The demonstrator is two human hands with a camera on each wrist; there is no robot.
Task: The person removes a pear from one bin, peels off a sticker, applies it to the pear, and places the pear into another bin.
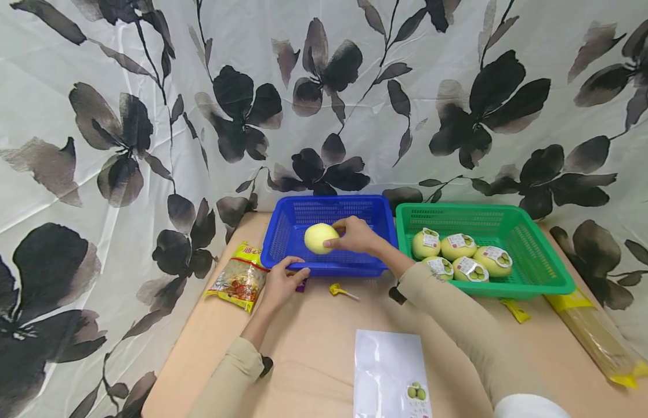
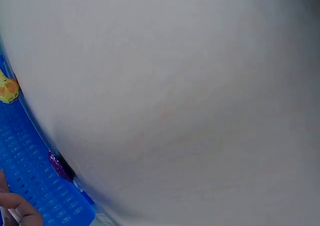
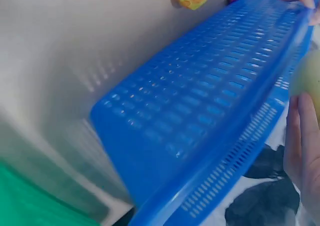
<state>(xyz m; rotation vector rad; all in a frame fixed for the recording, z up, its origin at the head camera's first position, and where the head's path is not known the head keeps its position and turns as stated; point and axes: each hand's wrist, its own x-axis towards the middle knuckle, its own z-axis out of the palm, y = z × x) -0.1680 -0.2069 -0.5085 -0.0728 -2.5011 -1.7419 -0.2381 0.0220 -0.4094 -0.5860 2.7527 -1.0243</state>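
Observation:
My right hand (image 1: 355, 235) holds a pale yellow melon (image 1: 319, 238) between thumb and fingers, over the blue basket (image 1: 324, 270). No label shows on this melon's visible side. In the right wrist view the melon (image 3: 309, 83) is cut off by the right edge, with fingers (image 3: 302, 131) against it. At the basket's front left corner, my left hand (image 1: 283, 283) grips the rim. The left wrist view catches only part of that hand (image 2: 19, 208) beside the basket's perforated wall (image 2: 30, 156).
A green basket (image 1: 511, 287) holds several labelled melons (image 1: 459, 246). On the table lie a yellow food packet (image 1: 240, 278), a lollipop (image 1: 338, 289), a purple wrapper (image 1: 301, 285), a white sheet with a label (image 1: 388, 366), a small yellow packet (image 1: 514, 311) and a long noodle-like pack (image 1: 595, 337).

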